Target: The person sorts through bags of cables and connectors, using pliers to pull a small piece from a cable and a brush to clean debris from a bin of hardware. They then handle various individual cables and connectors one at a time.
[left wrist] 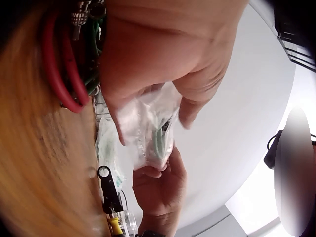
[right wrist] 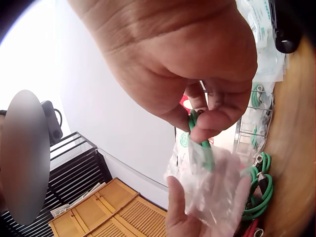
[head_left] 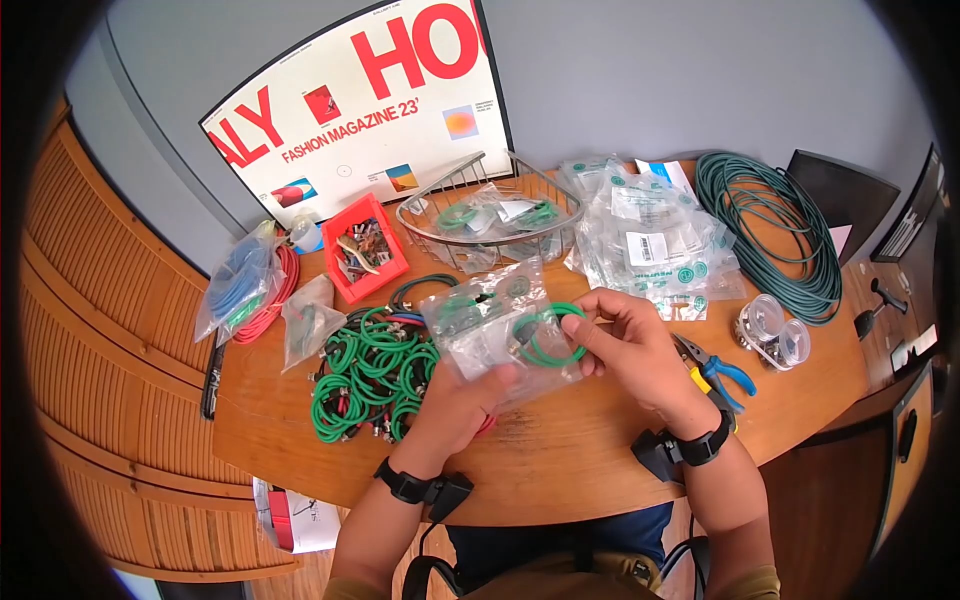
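The left hand point(head_left: 465, 395) is gripping a clear plastic bag point(head_left: 490, 320) from below, thumb lying across its lower edge. The right hand point(head_left: 630, 345) is pinching a coiled green cable point(head_left: 548, 335) at the bag's mouth, fingertips touching the coil's right side. Just left of the left fingers, a pile of green cables point(head_left: 370, 375) is lying on the wooden table point(head_left: 560, 450). Blue-handled pliers point(head_left: 715, 370) are resting just right of the right hand.
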A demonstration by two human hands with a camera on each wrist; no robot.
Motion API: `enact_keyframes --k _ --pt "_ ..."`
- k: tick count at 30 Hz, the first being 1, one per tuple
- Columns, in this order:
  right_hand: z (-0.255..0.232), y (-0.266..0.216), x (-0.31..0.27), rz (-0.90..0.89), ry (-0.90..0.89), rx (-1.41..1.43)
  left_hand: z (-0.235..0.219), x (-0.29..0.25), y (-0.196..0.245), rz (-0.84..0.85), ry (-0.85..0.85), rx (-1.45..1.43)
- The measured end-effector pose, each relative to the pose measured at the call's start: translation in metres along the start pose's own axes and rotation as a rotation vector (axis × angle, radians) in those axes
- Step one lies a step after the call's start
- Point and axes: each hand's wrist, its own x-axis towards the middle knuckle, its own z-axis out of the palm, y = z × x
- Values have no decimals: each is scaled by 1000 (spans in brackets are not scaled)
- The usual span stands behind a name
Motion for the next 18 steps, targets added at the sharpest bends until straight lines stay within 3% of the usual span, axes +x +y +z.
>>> enact_keyframes --k 1,2,4,8,13,18 --pt "0 0 0 -4 5 -21 0 0 0 -71 -17 -224" --pt "-1 0 0 -4 6 -21 -1 0 2 -72 -17 -225" --pt "-2 1 1 23 -2 -49 -1 2 10 -267 -63 -448" --pt "3 -2 0 6 30 -13 -1 5 6 -294 -98 -440" --pt "-2 7 5 -2 -3 -22 4 3 7 -271 -15 -173" --pt "-2 12 6 20 -53 -56 -1 6 9 -285 -38 -323"
